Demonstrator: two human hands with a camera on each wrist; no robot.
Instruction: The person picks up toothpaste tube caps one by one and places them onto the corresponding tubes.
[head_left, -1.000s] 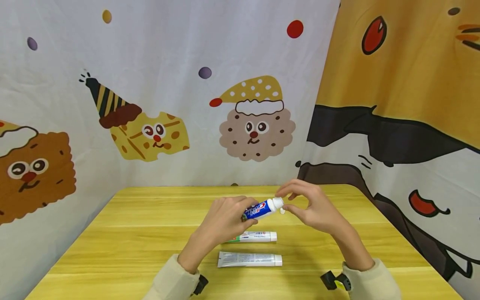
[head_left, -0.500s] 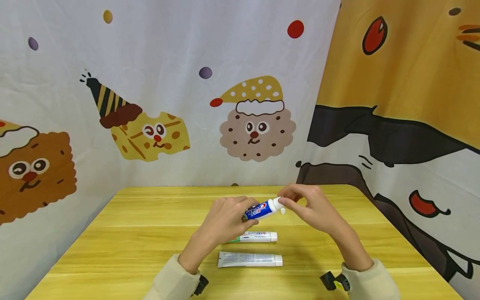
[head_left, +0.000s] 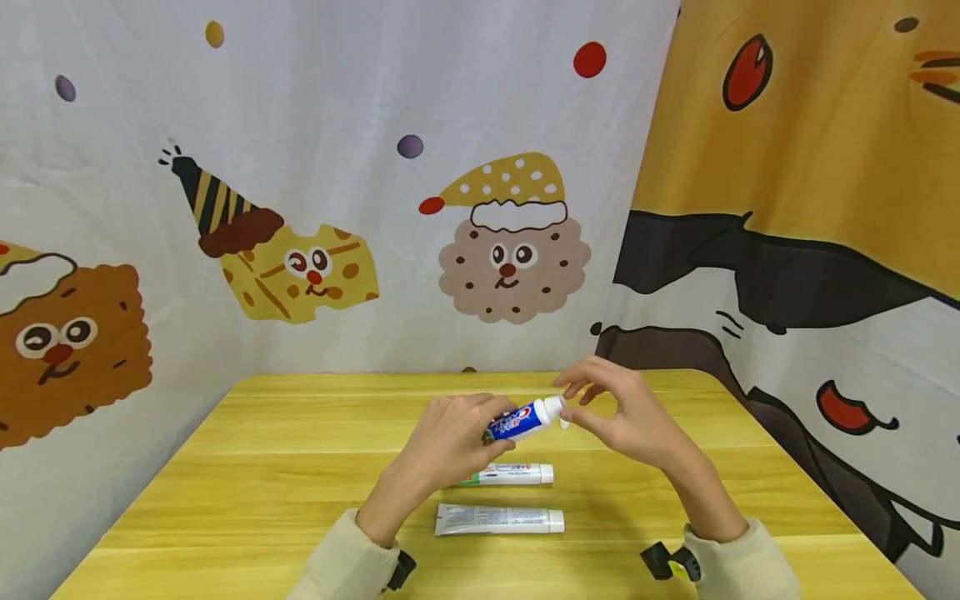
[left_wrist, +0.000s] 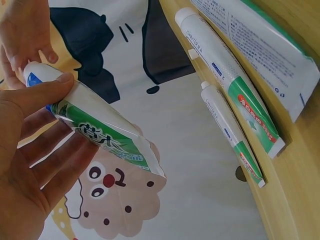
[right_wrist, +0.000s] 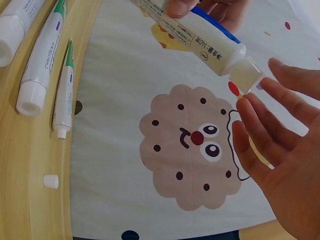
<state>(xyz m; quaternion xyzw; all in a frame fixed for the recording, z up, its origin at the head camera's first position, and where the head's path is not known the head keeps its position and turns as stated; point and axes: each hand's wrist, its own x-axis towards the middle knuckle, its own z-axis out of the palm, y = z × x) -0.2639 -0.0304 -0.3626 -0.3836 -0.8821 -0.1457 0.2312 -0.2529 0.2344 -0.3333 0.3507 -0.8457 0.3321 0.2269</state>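
My left hand grips a blue, white and green toothpaste tube between thumb and fingers, above the table. The tube tilts up toward the right, with its white cap on that end. Beside the cap is my right hand, thumb and fingers parted around it; in the right wrist view the index fingertip is very close to the cap's rim, and contact is hard to tell. The thumb stands apart from the cap.
On the wooden table lie a white tube, a white-and-green tube, and a slim small tube with a bare nozzle, hidden in the head view. A small loose white cap lies near it. A cartoon curtain hangs behind.
Half a second ago my right thumb and fingers pinched the cap; now they are spread off it, much as one second ago. The left hand and tube have stayed nearly still.
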